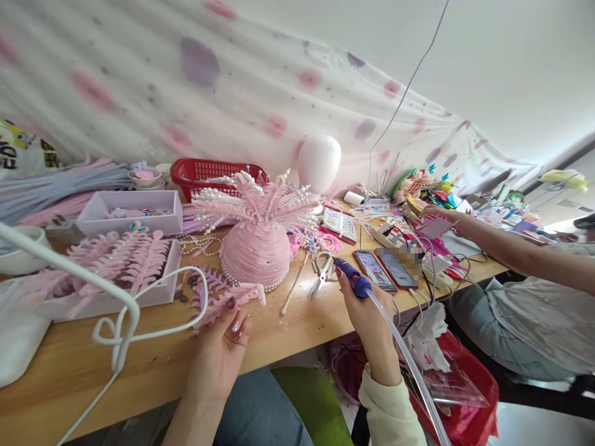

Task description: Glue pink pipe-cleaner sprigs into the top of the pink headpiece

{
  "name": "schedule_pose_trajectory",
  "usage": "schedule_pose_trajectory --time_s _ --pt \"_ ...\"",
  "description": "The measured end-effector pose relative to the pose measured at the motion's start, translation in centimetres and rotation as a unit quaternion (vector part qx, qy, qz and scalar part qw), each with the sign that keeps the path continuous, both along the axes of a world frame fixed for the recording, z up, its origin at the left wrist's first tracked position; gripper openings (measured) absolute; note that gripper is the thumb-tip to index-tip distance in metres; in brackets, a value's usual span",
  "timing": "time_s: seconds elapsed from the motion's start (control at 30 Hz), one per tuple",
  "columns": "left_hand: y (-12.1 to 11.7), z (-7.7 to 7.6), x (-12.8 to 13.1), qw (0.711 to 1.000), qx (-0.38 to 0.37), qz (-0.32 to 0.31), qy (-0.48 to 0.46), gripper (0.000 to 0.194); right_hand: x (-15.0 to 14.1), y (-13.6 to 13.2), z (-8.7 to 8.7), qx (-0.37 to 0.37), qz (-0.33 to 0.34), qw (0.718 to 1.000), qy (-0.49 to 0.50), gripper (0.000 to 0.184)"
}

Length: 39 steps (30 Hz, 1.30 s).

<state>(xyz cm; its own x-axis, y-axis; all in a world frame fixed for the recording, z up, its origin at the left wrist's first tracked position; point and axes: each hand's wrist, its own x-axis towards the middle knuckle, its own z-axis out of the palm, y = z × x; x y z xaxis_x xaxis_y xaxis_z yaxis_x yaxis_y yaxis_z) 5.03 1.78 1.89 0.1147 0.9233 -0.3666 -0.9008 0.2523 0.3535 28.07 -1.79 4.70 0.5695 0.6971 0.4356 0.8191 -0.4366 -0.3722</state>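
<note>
Between the thumb and fingers of my left hand (222, 347) is a pink feather-shaped piece (242, 293), its curled end pointing right. My right hand (368, 319) grips a blue glue gun (357, 284), from whose back a long clear glue stick (409, 356) trails downward. Just beyond the left hand stands a pink dome-shaped headdress (255, 253), topped with fanned feather shapes and pearls. Scissors (320, 275) and a thin stick (295, 285) lie on the table between my hands. A purple feather-shaped piece (214, 280) rests behind the pink one.
A white box of pink feather pieces (162, 285) stands left, near a lilac tray (130, 210). White cable (125, 310) loops in front. Behind are a red basket (186, 173) and a white foam head (320, 164). Two phones (375, 269) lie right, near a co-worker's arm (502, 244).
</note>
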Motion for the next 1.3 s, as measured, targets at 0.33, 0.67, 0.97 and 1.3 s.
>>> schedule_pose_trajectory --time_s 0.33,0.67,0.97,1.3 --pt "-0.2 0.0 0.1 1.000 0.007 0.002 0.001 0.050 -1.0 0.3 -1.3 0.128 0.039 0.990 0.052 0.045" --pt "-0.2 0.1 0.5 1.000 0.015 -0.015 -0.002 0.048 -0.8 1.7 -2.4 0.181 0.036 0.954 0.235 0.044" --pt "-0.8 0.6 1.1 0.998 0.053 -0.028 0.009 0.041 -0.4 1.5 -2.5 0.191 0.024 0.955 0.227 0.047" --pt "-1.1 -0.2 1.1 0.996 0.075 -0.042 0.016 0.032 0.1 1.3 -3.4 0.230 0.035 0.956 0.181 0.042"
